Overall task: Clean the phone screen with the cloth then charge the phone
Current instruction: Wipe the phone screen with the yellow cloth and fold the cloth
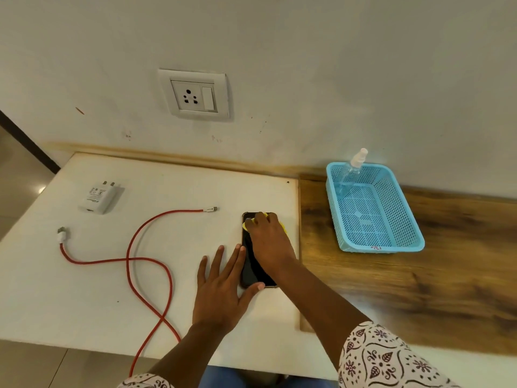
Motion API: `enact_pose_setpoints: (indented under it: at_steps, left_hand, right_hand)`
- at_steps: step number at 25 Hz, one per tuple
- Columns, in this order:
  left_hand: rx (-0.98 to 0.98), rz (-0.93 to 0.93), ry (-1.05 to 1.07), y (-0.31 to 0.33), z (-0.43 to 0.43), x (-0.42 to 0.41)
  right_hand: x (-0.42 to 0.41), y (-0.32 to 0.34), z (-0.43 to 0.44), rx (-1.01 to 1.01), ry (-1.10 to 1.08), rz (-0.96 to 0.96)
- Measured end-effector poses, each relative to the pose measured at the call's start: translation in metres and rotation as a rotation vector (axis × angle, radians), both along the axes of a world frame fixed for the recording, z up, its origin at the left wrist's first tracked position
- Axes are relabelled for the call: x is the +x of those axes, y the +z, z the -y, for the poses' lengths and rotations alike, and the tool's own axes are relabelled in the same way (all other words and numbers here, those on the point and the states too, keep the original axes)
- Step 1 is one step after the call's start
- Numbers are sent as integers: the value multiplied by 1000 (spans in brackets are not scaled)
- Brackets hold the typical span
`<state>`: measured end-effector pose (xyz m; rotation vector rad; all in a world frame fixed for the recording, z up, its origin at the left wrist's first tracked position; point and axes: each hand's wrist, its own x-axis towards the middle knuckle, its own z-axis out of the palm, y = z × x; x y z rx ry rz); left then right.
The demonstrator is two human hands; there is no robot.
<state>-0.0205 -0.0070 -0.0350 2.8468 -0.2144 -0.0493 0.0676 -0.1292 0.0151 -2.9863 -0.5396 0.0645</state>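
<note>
A black phone (253, 271) lies screen up on the white board (156, 189). My right hand (268, 242) presses a yellow cloth (246, 226) onto the phone's far end; only the cloth's edges show around the fingers. My left hand (221, 287) rests flat on the board beside the phone, fingers spread, thumb touching its near corner. A red cable (131, 259) with white plugs loops across the board to the left. A white charger adapter (99, 198) lies at the far left. A wall socket with a switch (194, 96) is above the board.
A blue perforated basket (402, 211) stands on the wooden tabletop (419, 287) to the right, with a clear spray bottle (352, 169) leaning in its far corner. The red cable runs off the board's near edge. The wall rises right behind the board.
</note>
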Motion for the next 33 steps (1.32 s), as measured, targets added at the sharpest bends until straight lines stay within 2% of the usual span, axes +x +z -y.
enact_pose_setpoints:
  at_steps: [4,5,8,10,13,16,20,22,25,29,33]
  left_hand:
    - [4,6,-10,5,1,0]
    - [1,2,-15,5,1,0]
    - [-29,6,-13,4,0,0]
    - [-17,2,-37,7,-1,1]
    - [25,3,-88,10,-1,0]
    - [4,-20,-33,13,0,0]
    - [0,-63,-29,15,0,0]
    - [4,-31,-59,15,-1,1]
    - [-23,-20,-23,10,0,1]
    - [-65,-12,16,3,2,2]
    - [-13,-42,-9,8,-1,1]
  right_hand:
    - [5,8,25,-81,279,-94]
    - [6,8,31,-88,252,-101]
    - [-6,4,25,-33,-110,-79]
    - [-25,2,-4,-21,-270,-107]
    - [-53,-3,-32,-19,-163,-131]
    - [-40,7,5,11,-53,-165]
    - [-57,5,-1,24,-272,-167]
    - [-76,0,-16,18,-166,-196]
    - [-77,4,12,27,3,-177]
    - [-99,4,14,58,-207,-177]
    - [-96,22,25,45,-3,-300]
